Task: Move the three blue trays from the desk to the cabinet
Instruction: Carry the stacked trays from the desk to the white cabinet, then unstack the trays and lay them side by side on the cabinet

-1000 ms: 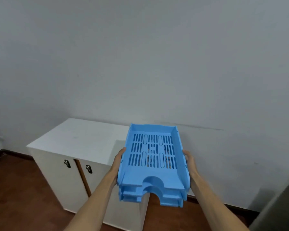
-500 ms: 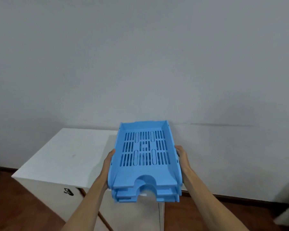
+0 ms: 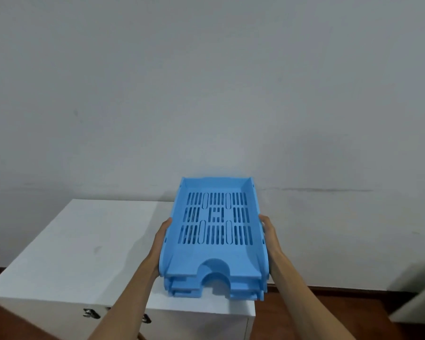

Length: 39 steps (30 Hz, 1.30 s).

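We hold the stack of blue trays [image 3: 215, 241] between our two hands, above the right part of the white cabinet [image 3: 84, 246], its far end near the grey wall [image 3: 206, 82]. Whether the underside already touches the cabinet top we cannot tell; the near end seems to hang just over the front edge.

Our left hand [image 3: 162, 238] presses flat against the left side wall, fingers curled under and mostly hidden. Our right hand [image 3: 268, 233] does the same on the right side wall, so both are clamped on the stack from opposite sides.

We judge the trays to be moulded plastic: stiff, light for their bulk, and smooth enough to slip if we squeeze only the upper one. The slotted floor would flex under a push, so the side walls about midway along are the place to grip, with fingers under the lowest tray so that all ride together. Nested like this they could slide on one another if we tilt the stack forward, so we should keep it level. They do not look fragile, though a drop on a corner might crack a rim.

Counting: three trays, told by the three stepped front lips with arched cut-outs. One cabinet, with two dark door handles [image 3: 91, 312] showing at its front. Two hands, both busy.
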{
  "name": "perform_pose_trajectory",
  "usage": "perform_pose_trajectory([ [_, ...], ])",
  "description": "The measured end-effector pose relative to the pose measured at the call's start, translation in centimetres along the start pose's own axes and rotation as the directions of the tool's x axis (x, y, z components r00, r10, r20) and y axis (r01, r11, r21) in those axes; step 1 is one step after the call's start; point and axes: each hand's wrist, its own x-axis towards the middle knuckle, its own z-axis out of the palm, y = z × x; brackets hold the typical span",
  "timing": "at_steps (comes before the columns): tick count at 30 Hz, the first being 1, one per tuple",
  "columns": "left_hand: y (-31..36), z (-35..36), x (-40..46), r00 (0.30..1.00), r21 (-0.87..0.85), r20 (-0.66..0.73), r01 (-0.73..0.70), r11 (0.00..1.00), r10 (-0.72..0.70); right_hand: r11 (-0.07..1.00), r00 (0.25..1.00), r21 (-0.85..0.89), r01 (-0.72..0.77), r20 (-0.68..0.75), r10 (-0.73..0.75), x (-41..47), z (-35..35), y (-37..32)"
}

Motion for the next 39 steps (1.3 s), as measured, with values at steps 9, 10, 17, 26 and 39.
perform_pose_trajectory([
  [9,1.4,-2.3,-0.6,0.998,0.018,0.051,-0.029,0.999,0.028,0.996,0.999,-0.085,0.013,-0.029,-0.016,0.3,2.3,1.3],
  [10,1.3,-2.7,-0.5,0.999,0.033,0.046,-0.026,0.999,0.024,0.995,0.999,-0.097,0.011,-0.042,-0.015,0.1,2.5,1.3],
  [17,1.3,-4.6,-0.3,0.996,0.238,-0.023,-0.079,0.968,0.087,0.978,0.995,-0.21,-0.008,-0.097,-0.012,-0.9,2.6,0.7],
  [26,3.0,-4.3,-1.5,0.926,0.475,-0.234,-0.158,0.866,0.297,0.878,0.929,-0.474,0.062,-0.294,-0.224,-2.5,6.2,-1.3],
  [39,8.6,-2.7,-4.4,0.92,0.511,-0.138,-0.251,0.822,0.366,0.809,0.895,-0.557,0.186,-0.243,-0.373,-4.3,11.3,-3.4],
])
